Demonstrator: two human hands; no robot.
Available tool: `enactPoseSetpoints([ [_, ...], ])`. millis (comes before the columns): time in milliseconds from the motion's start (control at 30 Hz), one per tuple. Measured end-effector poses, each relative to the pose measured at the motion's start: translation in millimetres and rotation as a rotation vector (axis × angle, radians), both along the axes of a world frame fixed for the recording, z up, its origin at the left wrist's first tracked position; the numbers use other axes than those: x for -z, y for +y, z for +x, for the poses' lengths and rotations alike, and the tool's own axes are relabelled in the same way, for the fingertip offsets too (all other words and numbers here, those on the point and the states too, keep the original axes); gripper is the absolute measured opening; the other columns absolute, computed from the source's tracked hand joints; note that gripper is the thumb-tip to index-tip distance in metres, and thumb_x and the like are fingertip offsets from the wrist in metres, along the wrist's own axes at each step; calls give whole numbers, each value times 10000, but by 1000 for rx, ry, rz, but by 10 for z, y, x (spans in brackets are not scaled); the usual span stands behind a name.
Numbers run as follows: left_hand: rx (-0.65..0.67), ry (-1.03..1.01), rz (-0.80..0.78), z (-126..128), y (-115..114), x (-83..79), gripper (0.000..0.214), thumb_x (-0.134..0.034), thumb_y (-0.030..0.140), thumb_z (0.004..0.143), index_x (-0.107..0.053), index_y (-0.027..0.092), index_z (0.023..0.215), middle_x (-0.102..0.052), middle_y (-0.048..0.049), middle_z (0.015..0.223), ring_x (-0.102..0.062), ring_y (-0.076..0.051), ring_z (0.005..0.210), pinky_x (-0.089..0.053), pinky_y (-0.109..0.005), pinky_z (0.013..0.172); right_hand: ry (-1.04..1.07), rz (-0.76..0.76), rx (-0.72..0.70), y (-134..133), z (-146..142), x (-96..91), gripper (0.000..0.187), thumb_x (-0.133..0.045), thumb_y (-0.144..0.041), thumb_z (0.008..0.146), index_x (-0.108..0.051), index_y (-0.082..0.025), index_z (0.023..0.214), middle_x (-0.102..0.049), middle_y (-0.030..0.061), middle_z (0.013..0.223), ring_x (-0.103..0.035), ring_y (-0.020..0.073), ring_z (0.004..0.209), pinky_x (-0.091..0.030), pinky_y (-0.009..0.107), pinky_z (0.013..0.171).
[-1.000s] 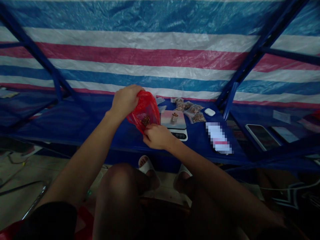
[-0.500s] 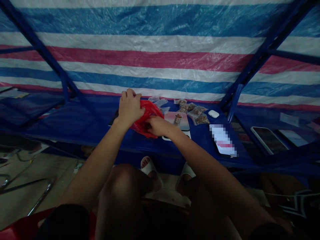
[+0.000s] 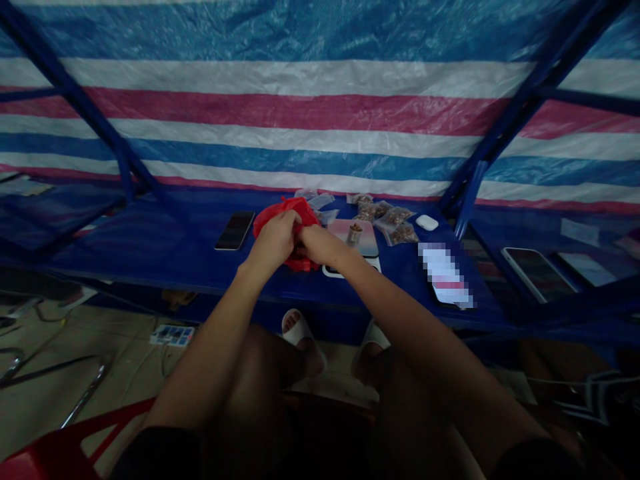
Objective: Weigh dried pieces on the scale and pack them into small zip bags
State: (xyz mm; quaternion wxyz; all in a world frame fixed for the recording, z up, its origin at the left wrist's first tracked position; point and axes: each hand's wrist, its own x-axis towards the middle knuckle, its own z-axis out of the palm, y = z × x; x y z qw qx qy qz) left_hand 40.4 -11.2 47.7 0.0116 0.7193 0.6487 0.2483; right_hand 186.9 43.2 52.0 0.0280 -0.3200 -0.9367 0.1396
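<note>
red plastic bag [image 3: 300, 212] bunched at frame centre, clamped between left hand [image 3: 273, 245] and right hand [image 3: 323, 245] held together, just beside digital kitchen scale [image 3: 345, 233] on blue tabletop [image 3: 150, 250].

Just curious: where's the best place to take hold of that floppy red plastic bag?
Probably by the gathered middle of the red plastic bag, coming from the near side, where the left hand and right hand meet on it. The thin film is bunched there, so it should hold firmer than the loose upper folds.
</note>
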Motion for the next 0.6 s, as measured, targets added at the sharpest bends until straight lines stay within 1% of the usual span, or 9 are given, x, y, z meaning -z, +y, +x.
enactPoseSetpoints([
  [100,19,32,-140,-78,-67,61,314,-531,31,971,-703,146,1208,-818,-188,1171,-789,-333,1104,-611,-440,964,24,-42,-19,29,64,-28,298,-629,-55,1002,-867,-82,1180,-854,208,1235,-800,242,1047,-537,295,909],
  [167,20,59,-211,-103,-112,75,313,-557,32,944,-702,141,1200,-823,-183,1142,-799,-323,1048,-607,-406,903,57,-68,-22,41,105,-34,302,-649,-49,977,-879,-103,1165,-868,182,1193,-792,220,993,-524,286,873],
  [267,45,57,-272,-115,-142,69,321,-645,80,901,-704,133,1212,-827,-177,1169,-802,-311,1018,-600,-372,851,109,-78,15,49,150,-43,313,-647,-44,955,-892,-122,1133,-880,160,1119,-779,197,928,-512,278,830],
  [367,83,22,-295,-126,-133,53,294,-696,155,913,-729,130,1204,-833,-175,1183,-804,-303,1014,-605,-362,838,147,-46,57,67,163,-63,326,-631,-44,951,-899,-136,1114,-881,157,1133,-784,205,968,-513,283,842],
  [467,93,-16,-271,-139,-117,35,278,-692,133,915,-764,133,1184,-843,-167,1189,-807,-284,1045,-616,-342,878,157,-8,65,89,157,-89,316,-637,-54,957,-901,-130,1112,-876,168,1168,-785,219,1012,-514,291,873],
  [533,79,-30,-255,-140,-111,23,287,-700,108,897,-792,145,1166,-855,-155,1168,-811,-277,1050,-624,-332,893,154,-6,64,93,167,-120,298,-651,-66,958,-905,-134,1098,-879,159,1142,-779,212,980,-507,290,860],
  [600,76,-54,-252,-130,-109,14,281,-714,96,882,-823,167,1130,-868,-134,1118,-817,-272,1023,-634,-326,885,170,-11,74,87,217,-179,275,-666,-85,956,-911,-150,1062,-884,128,1081,-766,200,931,-498,291,838],
])
